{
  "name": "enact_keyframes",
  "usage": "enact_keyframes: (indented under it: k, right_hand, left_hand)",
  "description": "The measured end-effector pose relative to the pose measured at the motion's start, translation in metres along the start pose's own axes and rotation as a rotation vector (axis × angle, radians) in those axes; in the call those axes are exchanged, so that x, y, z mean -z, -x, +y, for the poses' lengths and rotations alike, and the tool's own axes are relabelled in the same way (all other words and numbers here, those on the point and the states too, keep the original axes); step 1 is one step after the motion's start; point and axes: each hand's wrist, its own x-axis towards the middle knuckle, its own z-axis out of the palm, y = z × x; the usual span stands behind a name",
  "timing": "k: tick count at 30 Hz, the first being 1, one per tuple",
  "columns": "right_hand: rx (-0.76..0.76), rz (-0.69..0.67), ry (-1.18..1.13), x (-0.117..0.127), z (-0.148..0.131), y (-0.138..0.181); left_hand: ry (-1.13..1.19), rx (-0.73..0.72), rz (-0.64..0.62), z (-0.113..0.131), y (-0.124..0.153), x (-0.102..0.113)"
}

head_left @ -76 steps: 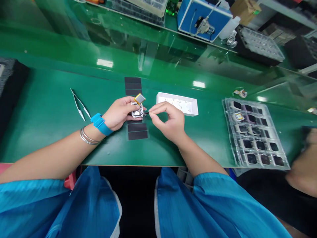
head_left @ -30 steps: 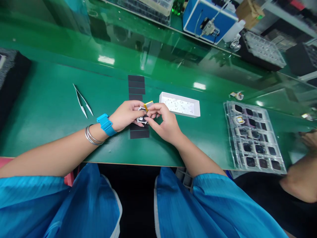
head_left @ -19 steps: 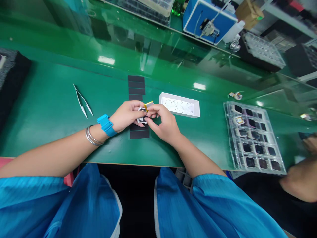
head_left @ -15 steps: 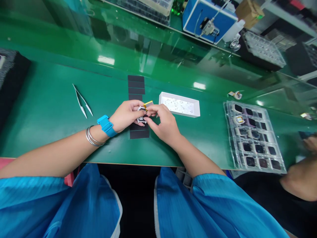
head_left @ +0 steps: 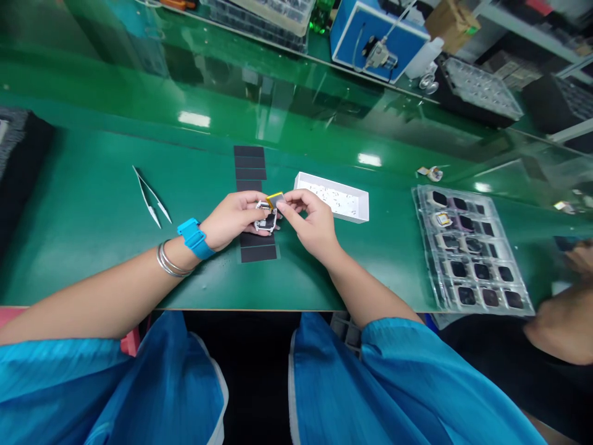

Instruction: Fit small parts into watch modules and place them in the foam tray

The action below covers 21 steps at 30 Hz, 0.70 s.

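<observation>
My left hand (head_left: 235, 216) is closed around an open watch case (head_left: 265, 222), white at the rim with dark parts inside. Between the thumb and fingers of my right hand (head_left: 312, 222) is a small flat battery (head_left: 275, 199), grey with a yellow edge. It stands tilted at the upper edge of the case, and whether a lead joins the two is too small to tell. Beneath the hands, a column of black adhesive pieces (head_left: 250, 162) lies on the green table. My left fingers partly cover the case.
White tweezers (head_left: 152, 196) lie to the left. Behind my right hand stands a white box (head_left: 356, 207) with small bits inside. A clear tray (head_left: 428, 262) of watch cases sits at the right, near another person's arm (head_left: 563, 321). A dark foam block (head_left: 28, 161) stands far left.
My right hand has tipped the battery back and its fingers have come away from the inside of the case, so more of the interior shows. My left hand keeps its hold.
</observation>
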Motion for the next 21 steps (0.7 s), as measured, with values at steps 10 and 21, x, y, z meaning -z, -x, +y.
enact_keyframes:
  k: [10,21]
  right_hand:
    - [0.069,0.085,0.057,-0.0012,-0.0027,0.0017]
    - [0.273,0.066,0.204,-0.0078,-0.0064,0.0062]
  left_hand:
    - [0.023,-0.001,-0.068,-0.0035,0.0006,0.0007]
    - [0.043,0.074,0.031,-0.0001,0.0023,-0.0052]
